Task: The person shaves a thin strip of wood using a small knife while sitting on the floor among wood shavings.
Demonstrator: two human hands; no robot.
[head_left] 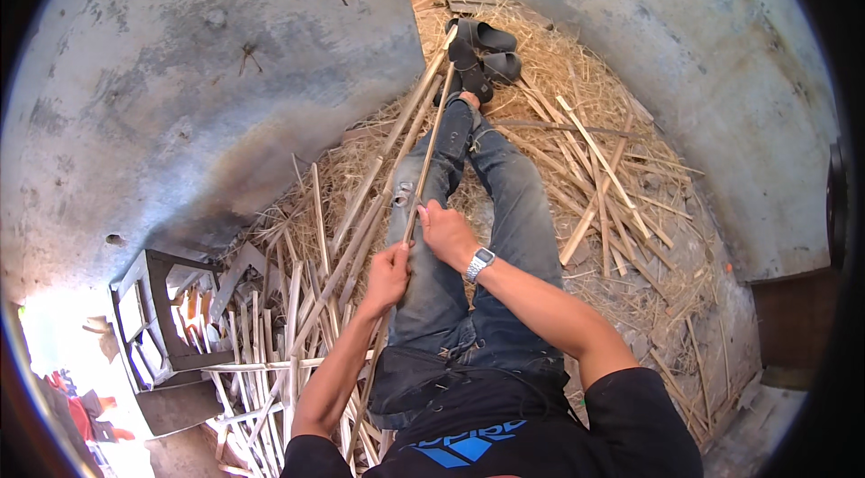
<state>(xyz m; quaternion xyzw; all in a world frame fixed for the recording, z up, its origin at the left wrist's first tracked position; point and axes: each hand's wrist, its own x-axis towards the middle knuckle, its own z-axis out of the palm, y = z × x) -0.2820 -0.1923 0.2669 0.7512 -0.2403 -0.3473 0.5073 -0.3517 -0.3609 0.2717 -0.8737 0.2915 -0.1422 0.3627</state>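
A long, thin strip of split bamboo or wood runs lengthwise over my right-angled view of my lap, from near my feet back past my left side. My left hand is closed round it above my thigh. Just ahead, my right hand is curled into a grip, its thumb lying against the same strip. Whether a small tool sits inside that fist is hidden. A metal watch circles my right wrist. The strip lies over my outstretched legs in worn jeans.
Several loose strips are heaped at my left, and more strips lie across shavings at my right. Dark slippers are beside my feet. A dark frame stands at lower left. Grey walls rise on both sides.
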